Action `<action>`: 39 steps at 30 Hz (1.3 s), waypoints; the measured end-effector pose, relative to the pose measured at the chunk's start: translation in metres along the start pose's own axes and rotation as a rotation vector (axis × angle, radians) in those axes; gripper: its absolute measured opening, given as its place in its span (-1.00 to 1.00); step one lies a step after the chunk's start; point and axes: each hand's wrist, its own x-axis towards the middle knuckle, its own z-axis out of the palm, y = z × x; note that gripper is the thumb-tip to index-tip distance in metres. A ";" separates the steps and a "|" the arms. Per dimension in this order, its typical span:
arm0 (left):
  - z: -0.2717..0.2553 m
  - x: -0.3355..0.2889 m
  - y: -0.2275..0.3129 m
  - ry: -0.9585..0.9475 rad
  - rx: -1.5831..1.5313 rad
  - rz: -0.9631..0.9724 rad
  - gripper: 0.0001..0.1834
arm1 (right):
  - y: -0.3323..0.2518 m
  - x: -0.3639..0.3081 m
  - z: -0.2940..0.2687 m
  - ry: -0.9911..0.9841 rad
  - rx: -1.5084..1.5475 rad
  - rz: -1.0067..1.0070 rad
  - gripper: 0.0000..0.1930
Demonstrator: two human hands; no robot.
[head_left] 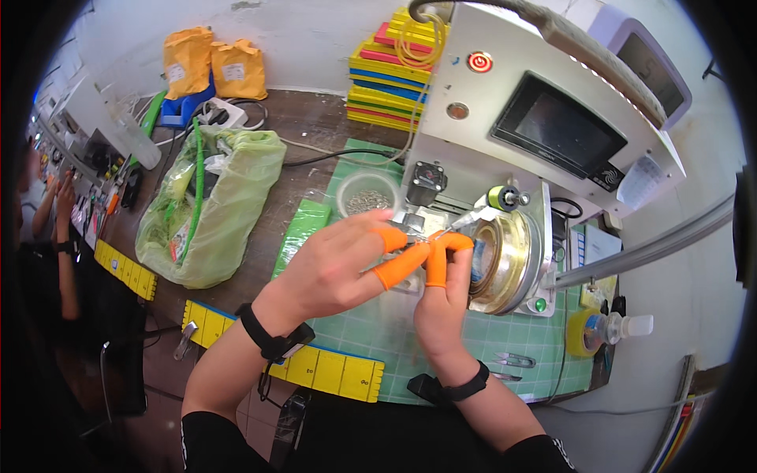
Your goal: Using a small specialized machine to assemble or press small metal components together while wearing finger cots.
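My left hand (335,264) and my right hand (443,311) meet in front of a white bench machine (465,102), with orange finger cots on the thumbs and fingers. Both are pinched closed, fingertips almost touching at the tip of the machine's pale nozzle-like part (459,225). Whatever they pinch is too small to make out. Just right of my right hand sits a large clear spool (512,256) wound with yellowish thread or wire. Beyond my left hand stands a round translucent tub (347,191) containing many tiny metal parts.
A green packet (301,229) lies left of the tub. Farther left stands a bin lined with a yellowish bag (236,213). Yellow rulers (335,374) edge the table. Thread snips (514,360) and a yellow bottle (585,331) are at right. Another person's arm (66,236) shows far left.
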 end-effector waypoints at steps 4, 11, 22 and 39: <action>0.008 0.004 -0.005 -0.023 -0.007 0.189 -0.65 | -0.001 -0.001 -0.003 -0.011 0.093 0.036 -0.89; 0.011 0.020 0.008 0.081 -0.561 -0.424 -0.77 | -0.001 0.003 -0.002 0.038 0.115 0.067 -0.92; -0.002 0.031 0.008 -0.089 -0.202 -0.106 -0.85 | 0.009 -0.001 -0.005 0.061 0.086 0.027 -0.92; -0.002 0.020 0.023 -0.087 -0.503 0.054 -0.84 | -0.032 -0.055 -0.034 -0.079 0.520 0.490 -0.81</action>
